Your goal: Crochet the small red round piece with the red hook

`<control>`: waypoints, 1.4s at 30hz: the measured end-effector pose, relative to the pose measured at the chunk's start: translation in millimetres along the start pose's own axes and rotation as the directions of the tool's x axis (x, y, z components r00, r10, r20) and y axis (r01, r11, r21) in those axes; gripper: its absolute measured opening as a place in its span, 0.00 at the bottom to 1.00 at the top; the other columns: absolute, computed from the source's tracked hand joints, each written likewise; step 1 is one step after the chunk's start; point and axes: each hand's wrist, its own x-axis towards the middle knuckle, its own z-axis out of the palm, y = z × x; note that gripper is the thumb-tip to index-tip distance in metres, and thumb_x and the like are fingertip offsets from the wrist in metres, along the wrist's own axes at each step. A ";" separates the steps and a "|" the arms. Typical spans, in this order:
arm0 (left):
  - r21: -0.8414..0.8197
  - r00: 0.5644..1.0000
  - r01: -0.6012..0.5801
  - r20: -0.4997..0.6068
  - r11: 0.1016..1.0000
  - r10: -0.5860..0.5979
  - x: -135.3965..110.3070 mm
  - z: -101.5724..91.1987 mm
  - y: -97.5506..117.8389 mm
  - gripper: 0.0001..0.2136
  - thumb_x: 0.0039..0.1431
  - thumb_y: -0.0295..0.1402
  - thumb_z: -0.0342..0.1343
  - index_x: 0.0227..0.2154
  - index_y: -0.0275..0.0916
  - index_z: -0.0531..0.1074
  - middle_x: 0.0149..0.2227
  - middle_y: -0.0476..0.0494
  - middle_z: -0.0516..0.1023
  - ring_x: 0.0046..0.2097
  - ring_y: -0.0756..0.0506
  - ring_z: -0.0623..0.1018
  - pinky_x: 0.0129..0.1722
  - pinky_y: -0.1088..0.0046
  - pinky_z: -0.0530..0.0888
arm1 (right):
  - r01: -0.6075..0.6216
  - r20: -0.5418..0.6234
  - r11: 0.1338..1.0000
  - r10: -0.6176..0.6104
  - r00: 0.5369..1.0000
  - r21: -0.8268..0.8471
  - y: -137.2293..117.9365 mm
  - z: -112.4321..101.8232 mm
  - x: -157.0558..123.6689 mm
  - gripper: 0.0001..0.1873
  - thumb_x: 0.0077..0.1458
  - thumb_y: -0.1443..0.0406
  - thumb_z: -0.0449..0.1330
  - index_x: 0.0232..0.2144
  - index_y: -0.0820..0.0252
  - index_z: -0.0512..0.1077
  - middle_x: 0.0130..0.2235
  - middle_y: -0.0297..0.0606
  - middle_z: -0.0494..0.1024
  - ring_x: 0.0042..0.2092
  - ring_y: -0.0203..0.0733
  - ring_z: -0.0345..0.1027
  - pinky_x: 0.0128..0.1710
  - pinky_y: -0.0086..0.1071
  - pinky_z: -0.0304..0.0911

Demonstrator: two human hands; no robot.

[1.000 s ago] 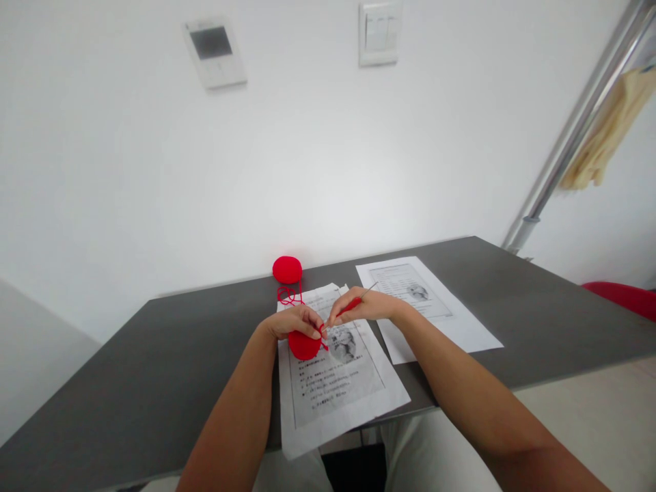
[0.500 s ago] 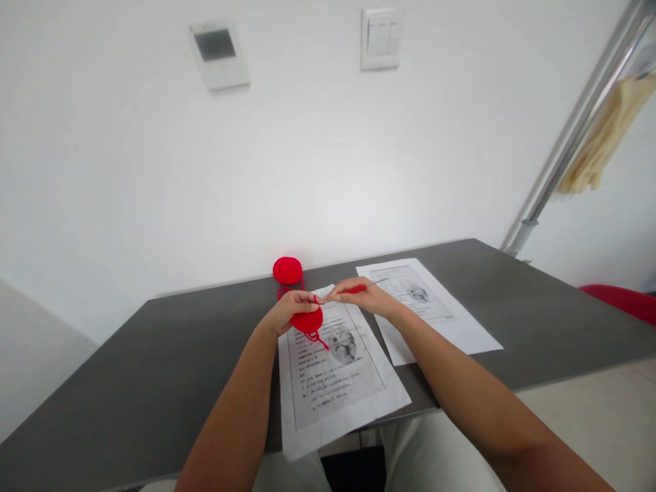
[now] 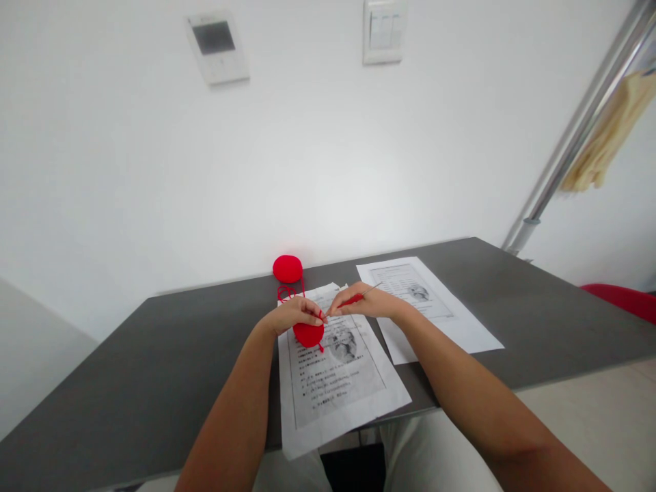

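The left hand (image 3: 294, 315) pinches a round red yarn piece (image 3: 309, 336) above a printed sheet (image 3: 341, 410), with a strand crossing its fingertips. Just beside it, the right hand (image 3: 373, 303) grips a slim red-handled tool (image 3: 350, 301). Behind them, a red yarn ball (image 3: 288, 268) sits at the back of the dark bench (image 3: 179, 362), near the white wall (image 3: 328, 150). A second sheet (image 3: 451, 331) lies to the right. A screen panel (image 3: 218, 48) and switches (image 3: 385, 32) are mounted above.
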 end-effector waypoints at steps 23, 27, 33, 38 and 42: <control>-0.270 1.000 0.023 0.010 0.963 -0.021 -3.4 -6.6 -1.9 0.11 0.33 0.29 0.70 0.24 0.32 0.78 0.25 0.45 0.79 0.25 0.53 0.73 0.26 0.79 0.65 | 0.068 -0.078 0.997 -0.065 0.995 0.033 -0.6 3.5 0.1 0.14 0.52 0.59 0.62 0.35 0.63 0.78 0.38 0.42 0.81 0.41 0.41 0.74 0.45 0.34 0.68; -0.202 0.994 0.071 0.096 0.977 -0.052 -2.7 -4.6 -2.9 0.10 0.32 0.28 0.70 0.22 0.33 0.78 0.26 0.44 0.80 0.26 0.52 0.74 0.26 0.78 0.66 | 0.035 0.022 0.998 -0.036 0.999 0.055 -3.6 2.1 -1.1 0.13 0.51 0.60 0.63 0.35 0.65 0.78 0.37 0.42 0.81 0.40 0.40 0.75 0.44 0.33 0.69; -0.122 0.983 0.104 0.167 0.987 -0.083 -2.6 -6.3 -4.2 0.11 0.32 0.30 0.70 0.24 0.33 0.79 0.23 0.45 0.79 0.23 0.53 0.72 0.24 0.79 0.65 | -0.029 0.045 0.988 0.022 0.999 0.154 -5.7 1.8 -1.2 0.14 0.49 0.59 0.65 0.33 0.66 0.78 0.35 0.42 0.81 0.39 0.40 0.75 0.45 0.34 0.69; -0.117 0.981 0.089 0.181 0.989 -0.067 -3.7 -6.3 -2.8 0.11 0.32 0.30 0.70 0.24 0.33 0.79 0.23 0.45 0.79 0.23 0.53 0.72 0.24 0.79 0.65 | -0.036 0.040 0.979 0.029 0.999 0.201 -4.2 2.5 0.1 0.13 0.48 0.60 0.65 0.32 0.66 0.78 0.34 0.42 0.81 0.40 0.41 0.75 0.45 0.35 0.68; -0.137 0.987 0.081 0.148 0.987 -0.060 -4.8 -7.3 -2.6 0.12 0.32 0.30 0.70 0.24 0.33 0.79 0.23 0.45 0.79 0.23 0.52 0.73 0.25 0.78 0.66 | -0.047 -0.034 0.965 0.058 0.998 0.258 -0.9 6.1 2.2 0.12 0.47 0.60 0.66 0.30 0.67 0.77 0.32 0.41 0.81 0.37 0.41 0.75 0.43 0.36 0.69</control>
